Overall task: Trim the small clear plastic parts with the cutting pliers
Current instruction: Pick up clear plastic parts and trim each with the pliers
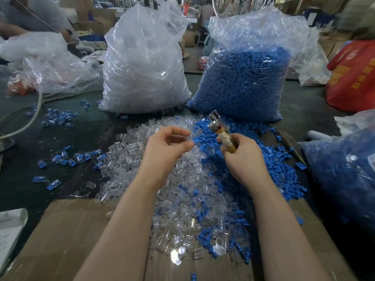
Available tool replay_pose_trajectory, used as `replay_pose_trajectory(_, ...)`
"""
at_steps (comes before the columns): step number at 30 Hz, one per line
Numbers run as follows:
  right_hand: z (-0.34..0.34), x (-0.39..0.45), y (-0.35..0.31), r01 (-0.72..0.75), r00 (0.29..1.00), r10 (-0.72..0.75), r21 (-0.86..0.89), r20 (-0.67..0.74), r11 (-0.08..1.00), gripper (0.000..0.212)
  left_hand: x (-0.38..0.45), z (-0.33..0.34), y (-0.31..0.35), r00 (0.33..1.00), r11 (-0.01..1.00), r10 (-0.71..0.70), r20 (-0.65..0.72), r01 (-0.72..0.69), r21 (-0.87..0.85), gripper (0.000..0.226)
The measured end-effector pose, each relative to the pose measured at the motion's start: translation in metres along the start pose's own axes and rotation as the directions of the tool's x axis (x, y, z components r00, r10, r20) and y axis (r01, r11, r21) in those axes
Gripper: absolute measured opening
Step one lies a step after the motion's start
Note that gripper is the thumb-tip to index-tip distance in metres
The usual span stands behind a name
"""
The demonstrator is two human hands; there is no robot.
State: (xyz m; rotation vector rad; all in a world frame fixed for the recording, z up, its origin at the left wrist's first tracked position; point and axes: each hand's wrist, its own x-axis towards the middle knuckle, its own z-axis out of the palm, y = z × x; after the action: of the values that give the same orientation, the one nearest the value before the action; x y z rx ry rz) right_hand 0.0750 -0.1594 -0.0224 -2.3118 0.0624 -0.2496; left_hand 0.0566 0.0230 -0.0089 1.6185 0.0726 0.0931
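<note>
Left hand (170, 146) pinches small clear plastic part (179, 138), barely discernible; right hand (241, 157) grips tape-wrapped metal cutting pliers (220, 129), handles mostly hidden.

Showing yellow characters and a round white-and-red emblem on the red bag (353, 78) at far right, too blurred for reading. Carrying a white label (371, 162) on the bag of blue parts (343, 173) at the right edge, print illegible. Bearing faint, unreadable marks on the white sheet (10, 226) at lower left.
</note>
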Motion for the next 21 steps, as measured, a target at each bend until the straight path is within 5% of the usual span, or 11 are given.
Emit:
replay_pose_trajectory(13,0.003,-0.007,-0.011,0.141,0.985,-0.165,0.324,0.047,0.935,0.013,-0.001,0.011,0.003,1.0,0.984,-0.001,-0.002,0.0,-0.177,0.02)
replay_pose_trajectory(21,0.001,-0.013,-0.02,0.195,0.98,-0.188,0.513,-0.066,0.836,0.022,-0.001,0.013,0.005,0.995,0.941,-0.083,0.059,0.098,-0.325,0.022)
